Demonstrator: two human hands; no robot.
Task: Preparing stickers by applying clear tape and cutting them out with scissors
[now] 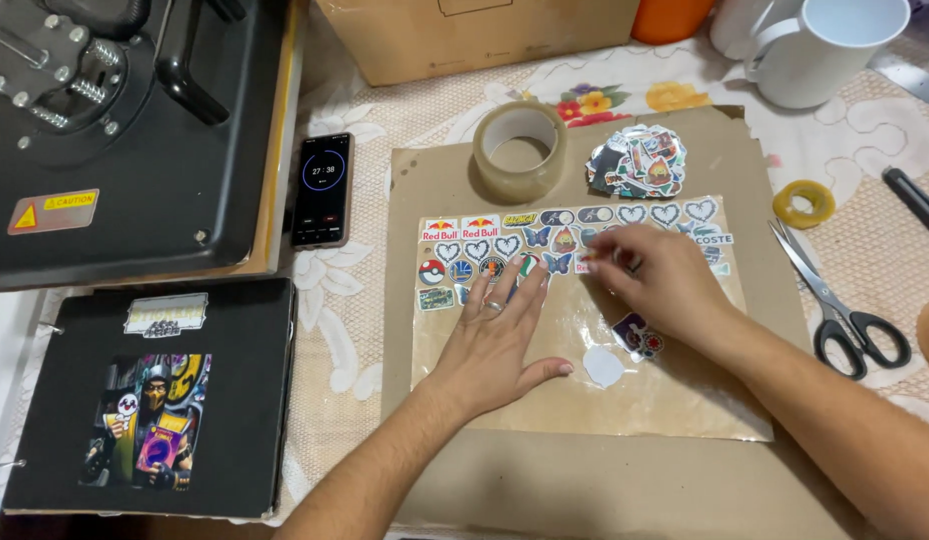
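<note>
My left hand (500,345) lies flat, fingers spread, pinning the clear sheet (545,330); my right hand (660,285) is nearer the sticker rows (545,245), its grip pinching a sticker at the second row's right end.

A floral tablecloth (345,300) carries brown cardboard (585,480), scissors (835,310), phone (322,190) and black album (155,400)

One head-worn camera looks steeply down from close above the desk (355,330). It faces forward over the person's forearms. No second view exists.
</note>
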